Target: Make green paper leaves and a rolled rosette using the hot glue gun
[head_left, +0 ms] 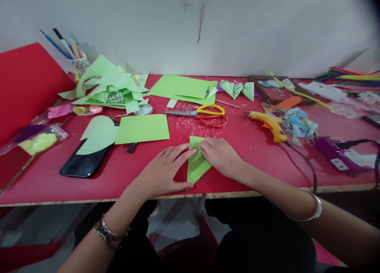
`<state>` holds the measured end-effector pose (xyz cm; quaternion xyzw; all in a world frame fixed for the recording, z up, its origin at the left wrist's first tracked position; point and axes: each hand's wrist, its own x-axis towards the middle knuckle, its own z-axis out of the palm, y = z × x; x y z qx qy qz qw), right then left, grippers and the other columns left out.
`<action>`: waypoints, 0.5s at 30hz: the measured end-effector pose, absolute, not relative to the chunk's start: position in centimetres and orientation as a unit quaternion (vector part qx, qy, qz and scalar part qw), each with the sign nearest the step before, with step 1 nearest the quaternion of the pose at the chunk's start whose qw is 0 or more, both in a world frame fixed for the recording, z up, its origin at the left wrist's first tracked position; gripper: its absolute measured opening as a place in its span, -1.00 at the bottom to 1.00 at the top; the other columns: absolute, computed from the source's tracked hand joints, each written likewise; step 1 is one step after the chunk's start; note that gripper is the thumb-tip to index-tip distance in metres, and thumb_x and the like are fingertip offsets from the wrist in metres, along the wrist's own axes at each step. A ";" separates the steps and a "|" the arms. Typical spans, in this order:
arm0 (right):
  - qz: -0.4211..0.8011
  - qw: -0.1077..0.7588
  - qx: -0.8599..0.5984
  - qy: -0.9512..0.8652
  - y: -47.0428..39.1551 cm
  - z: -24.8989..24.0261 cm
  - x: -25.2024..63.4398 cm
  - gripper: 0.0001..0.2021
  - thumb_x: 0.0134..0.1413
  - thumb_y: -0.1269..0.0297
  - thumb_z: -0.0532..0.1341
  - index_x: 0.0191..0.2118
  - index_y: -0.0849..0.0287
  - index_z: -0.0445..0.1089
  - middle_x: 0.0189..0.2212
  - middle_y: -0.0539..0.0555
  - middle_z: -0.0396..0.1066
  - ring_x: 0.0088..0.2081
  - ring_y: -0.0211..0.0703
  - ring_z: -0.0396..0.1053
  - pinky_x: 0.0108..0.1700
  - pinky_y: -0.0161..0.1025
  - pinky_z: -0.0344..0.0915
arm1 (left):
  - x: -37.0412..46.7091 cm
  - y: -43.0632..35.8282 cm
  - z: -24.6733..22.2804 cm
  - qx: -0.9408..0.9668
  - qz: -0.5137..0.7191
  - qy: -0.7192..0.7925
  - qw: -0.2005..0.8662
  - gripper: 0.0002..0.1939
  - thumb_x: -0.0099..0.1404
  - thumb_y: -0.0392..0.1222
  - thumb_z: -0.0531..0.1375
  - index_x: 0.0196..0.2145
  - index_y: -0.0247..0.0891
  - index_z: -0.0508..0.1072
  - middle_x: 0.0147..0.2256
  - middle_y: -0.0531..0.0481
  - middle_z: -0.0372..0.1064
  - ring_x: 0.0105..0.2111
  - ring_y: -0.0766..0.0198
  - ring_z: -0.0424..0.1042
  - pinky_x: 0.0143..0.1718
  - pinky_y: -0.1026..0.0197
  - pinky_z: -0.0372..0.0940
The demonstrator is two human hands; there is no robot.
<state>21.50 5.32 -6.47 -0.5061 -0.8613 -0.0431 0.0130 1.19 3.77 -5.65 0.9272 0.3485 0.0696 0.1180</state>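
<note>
A folded piece of green paper point(197, 166) lies near the front edge of the red table, tapering to a point toward me. My left hand point(168, 168) rests at its left side, thumb and fingers spread apart, with fingertips touching the paper's edge. My right hand point(221, 154) lies over the paper's upper right part, its fingers together and pressing down on it. Beyond my hands are scissors point(197, 113) with yellow and red handles. A flat green sheet point(142, 129) lies to the left of them.
A black phone point(86, 162) sits under pale green paper cutouts point(99, 134) at left. Green scraps point(114, 87) are heaped behind. On the right are a yellow glue gun point(268, 124), a purple power box point(334, 154) and a cord. Paper cones point(237, 90) stand by the wall.
</note>
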 end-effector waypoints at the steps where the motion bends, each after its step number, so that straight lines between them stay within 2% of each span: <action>1: -0.041 0.013 -0.506 -0.861 5.3 -6.5 21.5 -0.79 0.16 0.34 -0.06 -0.35 0.24 0.28 -0.40 0.07 0.33 -0.36 -0.19 0.26 -0.40 -0.26 -0.06 | 1.1 3.6 -5.6 0.930 0.068 0.343 0.114 -0.27 0.15 0.18 0.00 0.18 -0.16 -0.11 0.19 -0.06 -0.12 0.15 0.13 -0.06 0.12 0.09 -0.06; 7: -0.029 0.017 -0.515 -0.856 5.4 -6.5 21.4 -0.80 0.16 0.33 -0.05 -0.34 0.23 0.28 -0.38 0.07 0.33 -0.33 -0.16 0.27 -0.38 -0.25 -0.05 | 0.7 3.2 -5.5 0.937 0.040 0.326 0.123 -0.39 0.19 0.06 0.00 0.16 -0.13 -0.02 0.16 -0.01 -0.01 0.12 0.18 0.00 0.13 0.09 -0.10; 15: -0.017 0.019 -0.515 -0.857 5.3 -6.1 21.5 -0.80 0.16 0.34 -0.04 -0.32 0.23 0.30 -0.37 0.08 0.34 -0.33 -0.16 0.28 -0.37 -0.25 -0.04 | 0.8 3.6 -4.9 0.935 -0.005 0.328 0.137 -0.37 0.15 0.07 0.02 0.16 -0.04 -0.01 0.20 0.12 -0.10 0.16 0.14 -0.07 0.15 0.06 -0.15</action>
